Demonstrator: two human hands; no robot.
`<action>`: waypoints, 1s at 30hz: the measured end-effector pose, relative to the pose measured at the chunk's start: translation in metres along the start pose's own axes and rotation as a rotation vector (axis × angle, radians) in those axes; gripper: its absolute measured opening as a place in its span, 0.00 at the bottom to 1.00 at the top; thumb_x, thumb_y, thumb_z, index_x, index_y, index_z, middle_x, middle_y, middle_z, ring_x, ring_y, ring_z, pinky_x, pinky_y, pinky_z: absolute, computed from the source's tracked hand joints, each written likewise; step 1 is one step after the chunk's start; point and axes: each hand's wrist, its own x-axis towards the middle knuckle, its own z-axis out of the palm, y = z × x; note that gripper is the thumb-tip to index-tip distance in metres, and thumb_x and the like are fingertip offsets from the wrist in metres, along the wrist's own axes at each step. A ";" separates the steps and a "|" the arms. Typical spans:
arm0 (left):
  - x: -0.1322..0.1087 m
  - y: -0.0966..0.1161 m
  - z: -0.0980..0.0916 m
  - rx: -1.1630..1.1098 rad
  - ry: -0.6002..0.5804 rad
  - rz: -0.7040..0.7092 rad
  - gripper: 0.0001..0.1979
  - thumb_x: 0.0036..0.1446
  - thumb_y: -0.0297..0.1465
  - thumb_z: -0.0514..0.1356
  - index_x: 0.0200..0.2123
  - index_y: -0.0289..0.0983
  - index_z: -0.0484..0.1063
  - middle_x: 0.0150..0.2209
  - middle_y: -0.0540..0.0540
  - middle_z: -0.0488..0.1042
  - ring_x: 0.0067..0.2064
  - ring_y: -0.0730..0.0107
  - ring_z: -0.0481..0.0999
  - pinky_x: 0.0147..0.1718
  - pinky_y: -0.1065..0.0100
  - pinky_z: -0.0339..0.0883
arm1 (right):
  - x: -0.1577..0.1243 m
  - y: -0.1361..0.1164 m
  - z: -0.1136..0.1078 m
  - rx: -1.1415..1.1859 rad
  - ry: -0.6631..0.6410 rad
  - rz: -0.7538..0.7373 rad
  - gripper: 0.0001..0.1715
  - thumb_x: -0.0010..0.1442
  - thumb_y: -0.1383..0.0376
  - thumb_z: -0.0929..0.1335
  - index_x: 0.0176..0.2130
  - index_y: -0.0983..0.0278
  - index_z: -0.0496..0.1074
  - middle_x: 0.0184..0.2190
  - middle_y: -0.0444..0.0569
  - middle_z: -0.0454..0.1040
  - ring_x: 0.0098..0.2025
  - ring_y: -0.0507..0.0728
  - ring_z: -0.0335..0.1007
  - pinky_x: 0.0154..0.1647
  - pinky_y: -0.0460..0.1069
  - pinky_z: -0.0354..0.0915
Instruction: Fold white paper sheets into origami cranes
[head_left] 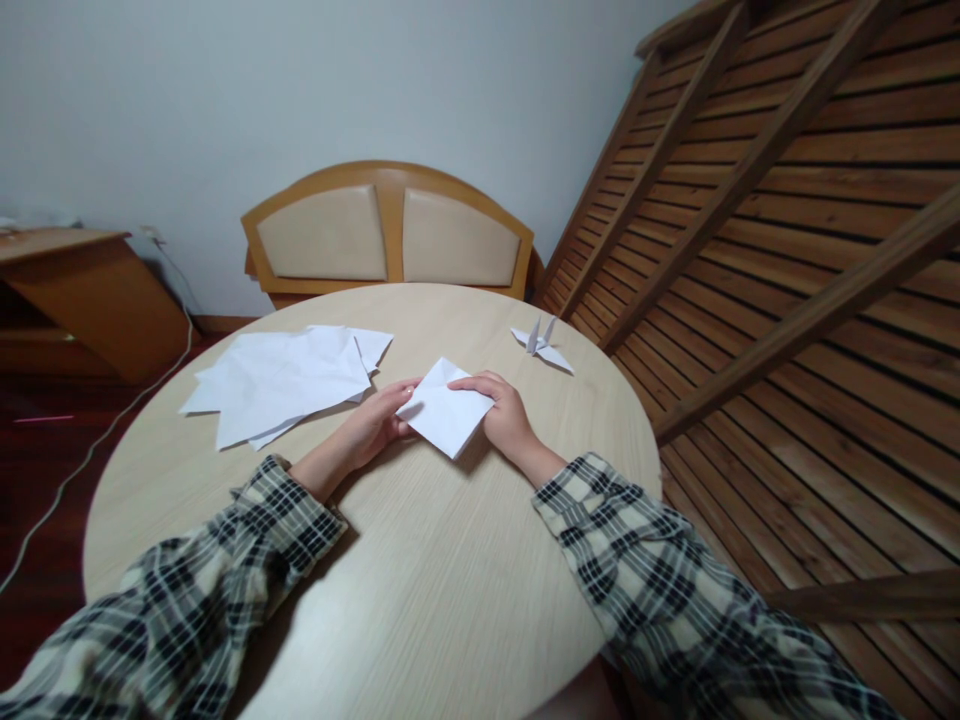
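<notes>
In the head view, toward the left part of the far edge of the round surface, white sheets in a loose pile; near the right edge, a folded paper crane. Beyond the far edge, a wooden frame with two pale panels. Around the middle, a folded white paper, gripped at its left corner by the left hand and at its right by the right hand, thumb laid across the upper face. Sleeved forearms, angled inward from the near side.

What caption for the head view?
Left hand and right hand hold folded paper over a table with loose sheets and a paper crane.
</notes>
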 end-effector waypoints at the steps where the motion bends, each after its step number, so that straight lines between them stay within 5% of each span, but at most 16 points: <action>1: 0.001 -0.001 0.001 0.053 0.051 0.018 0.16 0.53 0.37 0.64 0.44 0.35 0.76 0.38 0.42 0.73 0.33 0.69 0.68 0.28 0.70 0.64 | 0.000 -0.001 0.000 0.002 -0.015 -0.007 0.21 0.56 0.76 0.63 0.39 0.58 0.79 0.37 0.48 0.76 0.40 0.57 0.70 0.44 0.54 0.65; 8: -0.001 0.002 0.006 0.478 0.252 0.181 0.11 0.53 0.39 0.63 0.30 0.35 0.74 0.24 0.48 0.67 0.24 0.73 0.60 0.21 0.69 0.51 | -0.002 -0.006 0.003 0.026 -0.201 -0.048 0.22 0.56 0.78 0.62 0.38 0.59 0.79 0.36 0.47 0.75 0.38 0.54 0.70 0.42 0.51 0.64; 14: 0.000 -0.001 0.002 0.566 0.273 0.231 0.14 0.55 0.40 0.60 0.23 0.37 0.68 0.20 0.51 0.62 0.23 0.73 0.59 0.21 0.68 0.51 | -0.003 -0.006 0.005 0.078 -0.326 -0.073 0.19 0.57 0.78 0.63 0.37 0.61 0.80 0.36 0.48 0.76 0.37 0.53 0.71 0.40 0.50 0.64; 20: 0.002 -0.003 0.000 0.706 0.272 0.286 0.14 0.57 0.38 0.57 0.23 0.38 0.66 0.21 0.51 0.62 0.24 0.71 0.60 0.23 0.68 0.53 | -0.003 -0.008 0.004 0.059 -0.349 -0.064 0.21 0.56 0.80 0.63 0.37 0.61 0.80 0.37 0.48 0.76 0.38 0.52 0.71 0.42 0.49 0.64; 30: 0.001 0.000 0.003 0.846 0.452 0.386 0.12 0.61 0.35 0.55 0.25 0.39 0.64 0.22 0.52 0.63 0.26 0.69 0.60 0.25 0.67 0.53 | -0.001 -0.011 0.007 0.075 -0.283 0.021 0.27 0.49 0.81 0.59 0.37 0.61 0.79 0.40 0.47 0.79 0.42 0.54 0.72 0.47 0.53 0.65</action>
